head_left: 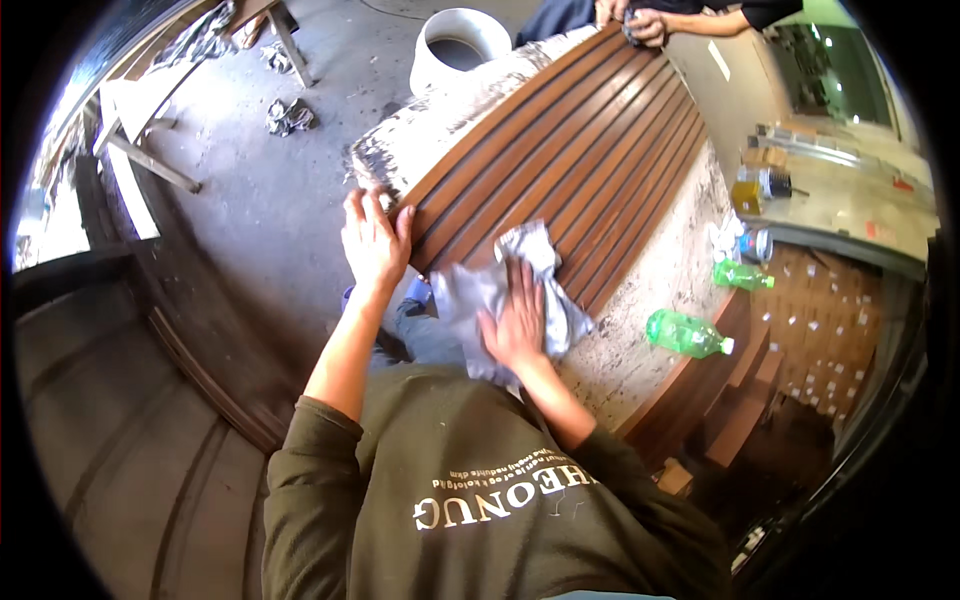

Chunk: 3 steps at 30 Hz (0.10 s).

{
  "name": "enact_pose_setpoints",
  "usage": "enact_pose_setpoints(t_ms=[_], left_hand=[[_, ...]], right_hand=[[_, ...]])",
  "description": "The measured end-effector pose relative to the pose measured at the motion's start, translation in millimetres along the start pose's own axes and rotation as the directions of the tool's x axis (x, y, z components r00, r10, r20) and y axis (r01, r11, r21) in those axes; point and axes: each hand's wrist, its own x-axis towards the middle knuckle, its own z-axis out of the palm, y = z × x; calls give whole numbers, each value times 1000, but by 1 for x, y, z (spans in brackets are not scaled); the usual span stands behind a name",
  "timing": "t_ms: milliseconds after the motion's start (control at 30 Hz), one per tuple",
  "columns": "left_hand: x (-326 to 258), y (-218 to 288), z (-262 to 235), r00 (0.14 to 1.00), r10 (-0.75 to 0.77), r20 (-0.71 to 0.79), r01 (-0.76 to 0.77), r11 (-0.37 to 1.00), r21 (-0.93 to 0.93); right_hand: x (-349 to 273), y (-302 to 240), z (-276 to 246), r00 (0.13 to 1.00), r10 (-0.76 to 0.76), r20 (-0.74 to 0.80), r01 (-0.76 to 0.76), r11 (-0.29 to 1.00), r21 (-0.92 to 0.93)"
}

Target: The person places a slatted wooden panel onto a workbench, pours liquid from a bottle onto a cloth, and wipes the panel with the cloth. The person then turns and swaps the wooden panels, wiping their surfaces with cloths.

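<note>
A long dark-brown wooden panel with raised slats [590, 140] lies across a paint-spattered workbench [660, 290]. My left hand [372, 240] rests flat with fingers apart on the panel's near left corner. My right hand [515, 322] presses a crumpled grey rag [500, 285] flat against the near end of the slats. At the panel's far end, another person's hands [640, 22] hold a dark cloth on the wood.
Two green plastic bottles [688, 335] [740, 275] lie on the bench at my right, beside a small jar [757, 244]. A second table [850, 200] holds an amber bottle [748, 190]. A white bucket [458, 45] stands beyond the bench. Rags litter the concrete floor [288, 117].
</note>
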Motion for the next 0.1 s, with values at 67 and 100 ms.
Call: enact_pose_setpoints(t_ms=[67, 100], left_hand=[[-3, -1, -10, 941, -173, 291, 224, 963, -152], [-7, -6, -10, 939, -186, 289, 239, 958, -159]], right_hand=[[-25, 4, -2, 1000, -7, 12, 7, 1000, 3], [-25, 2, 2, 999, 11, 35, -8, 997, -75]])
